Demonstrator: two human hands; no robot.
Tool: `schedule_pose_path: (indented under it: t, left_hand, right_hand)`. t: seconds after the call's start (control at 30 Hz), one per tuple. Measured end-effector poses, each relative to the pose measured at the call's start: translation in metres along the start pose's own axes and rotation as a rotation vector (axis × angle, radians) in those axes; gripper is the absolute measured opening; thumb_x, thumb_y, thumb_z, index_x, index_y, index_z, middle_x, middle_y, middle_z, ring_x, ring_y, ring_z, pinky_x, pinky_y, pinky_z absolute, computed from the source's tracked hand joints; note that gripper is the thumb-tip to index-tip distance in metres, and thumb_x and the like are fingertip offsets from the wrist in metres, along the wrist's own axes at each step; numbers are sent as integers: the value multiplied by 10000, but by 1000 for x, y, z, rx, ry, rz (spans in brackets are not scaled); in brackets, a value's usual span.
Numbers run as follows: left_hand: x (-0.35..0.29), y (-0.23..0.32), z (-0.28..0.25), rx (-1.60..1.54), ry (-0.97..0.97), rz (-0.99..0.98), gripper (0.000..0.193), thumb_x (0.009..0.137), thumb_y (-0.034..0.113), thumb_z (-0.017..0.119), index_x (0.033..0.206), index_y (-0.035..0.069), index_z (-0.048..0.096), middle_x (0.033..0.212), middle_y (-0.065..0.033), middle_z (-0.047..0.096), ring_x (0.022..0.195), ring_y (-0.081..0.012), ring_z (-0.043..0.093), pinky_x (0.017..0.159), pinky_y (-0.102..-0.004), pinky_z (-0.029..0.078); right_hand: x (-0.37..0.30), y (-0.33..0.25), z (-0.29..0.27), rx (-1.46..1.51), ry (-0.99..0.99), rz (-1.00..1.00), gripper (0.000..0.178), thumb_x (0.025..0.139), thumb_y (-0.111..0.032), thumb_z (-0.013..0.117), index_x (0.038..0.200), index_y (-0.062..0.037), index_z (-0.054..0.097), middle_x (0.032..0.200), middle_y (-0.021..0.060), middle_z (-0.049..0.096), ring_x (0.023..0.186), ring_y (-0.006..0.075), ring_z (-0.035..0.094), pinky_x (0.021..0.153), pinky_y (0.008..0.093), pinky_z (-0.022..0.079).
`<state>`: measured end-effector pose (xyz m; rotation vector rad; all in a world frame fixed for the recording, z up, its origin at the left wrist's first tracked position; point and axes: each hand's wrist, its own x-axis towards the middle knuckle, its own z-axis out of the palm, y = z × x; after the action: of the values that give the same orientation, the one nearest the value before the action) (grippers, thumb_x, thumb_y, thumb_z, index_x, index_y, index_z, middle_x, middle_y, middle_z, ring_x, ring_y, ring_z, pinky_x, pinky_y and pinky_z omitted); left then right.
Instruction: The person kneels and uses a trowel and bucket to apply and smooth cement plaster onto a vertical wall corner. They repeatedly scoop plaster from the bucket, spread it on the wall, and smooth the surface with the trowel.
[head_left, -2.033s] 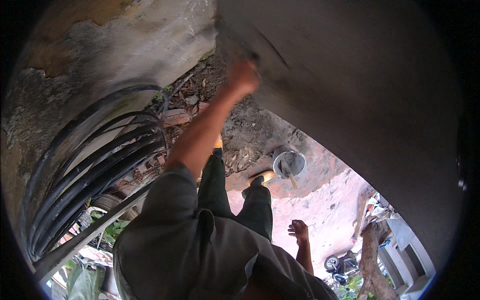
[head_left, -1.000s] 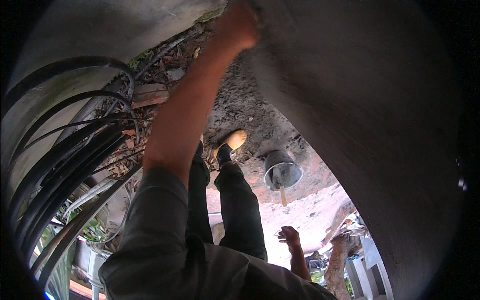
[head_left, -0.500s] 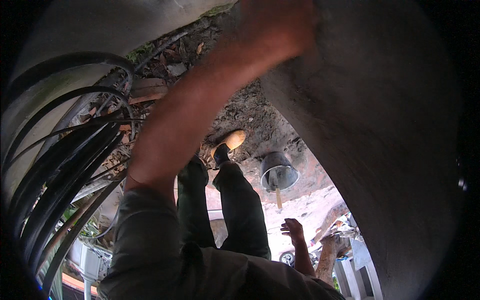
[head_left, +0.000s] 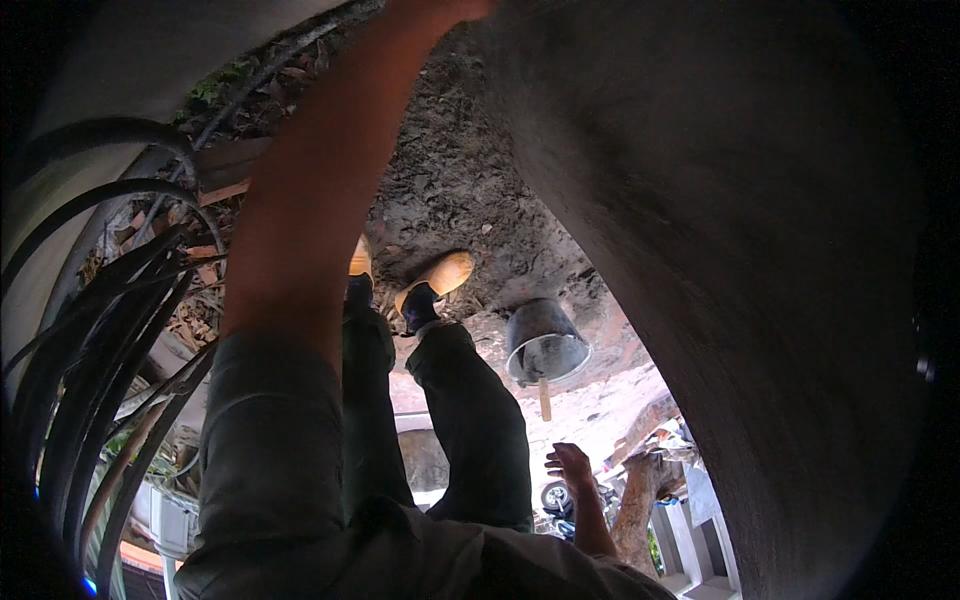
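Hand nearest the grey wall [head_left: 720,280] was the left hand [head_left: 470,8], cut off by the view's rim, its grip impossible to make out. The wall lay rightward, its long lower edge slanting away. The right hand [head_left: 571,463] hung empty, fingers loosely parted. Near that edge, a bucket [head_left: 543,326] stood on the ground [head_left: 445,190], wooden handle [head_left: 545,402] leaning out.

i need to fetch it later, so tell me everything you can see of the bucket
The bucket is dark grey, round, with a paler rim and a smeared grey inside; its material is unclear. It seems to stand upright on the ground. A light, wooden-looking handle juts over its rim. The right hand is apart from it.
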<state>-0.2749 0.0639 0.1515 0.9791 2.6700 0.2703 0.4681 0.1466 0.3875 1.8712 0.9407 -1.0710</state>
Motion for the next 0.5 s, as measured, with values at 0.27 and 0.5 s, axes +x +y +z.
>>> schedule_pose_path:
  t: [0.27,0.5]
  left_hand:
    - [-61,56,66,-290,8,-120,116,749,88,670,847,49,719,798,-157,694,804,-305,703,690,-430,566]
    - [-128,115,-6,-576,-57,5,107,738,108,671,824,63,717,798,-154,695,814,-318,706,690,-452,562]
  right_hand:
    - [3,2,2,-18,-10,41,358,940,-273,622,1182,-13,573,960,143,674,774,228,684,628,344,555]
    - [-8,-25,0,-111,5,6,359,945,-273,601,1179,-4,567,973,172,672,819,270,686,689,396,565]
